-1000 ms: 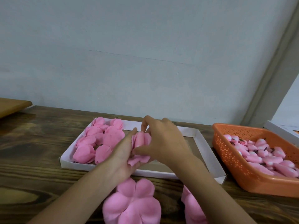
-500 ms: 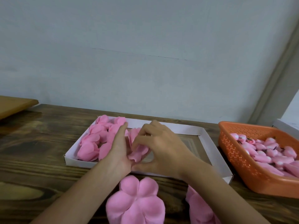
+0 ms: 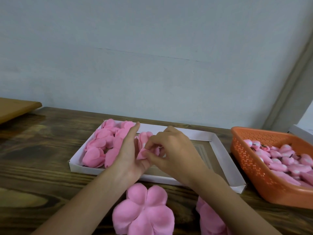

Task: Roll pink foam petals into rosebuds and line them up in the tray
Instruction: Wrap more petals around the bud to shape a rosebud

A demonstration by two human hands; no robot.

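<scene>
Both hands work over the white tray (image 3: 225, 155) on the wooden surface (image 3: 42, 167). The left hand (image 3: 128, 155) is partly spread, fingers extended upward, cradling a pink foam petal piece (image 3: 144, 148) against its palm. The right hand (image 3: 176, 150) pinches the lower edge of that same piece between thumb and forefinger. The piece sits above the tray's middle section. Finished rosebuds (image 3: 101, 146) fill the tray's left end, packed touching one another. Flat petal blanks (image 3: 144, 212) lie on the surface just in front of the tray. An orange basket (image 3: 250, 167) holding further pink pieces stands just beside the tray's right end.
</scene>
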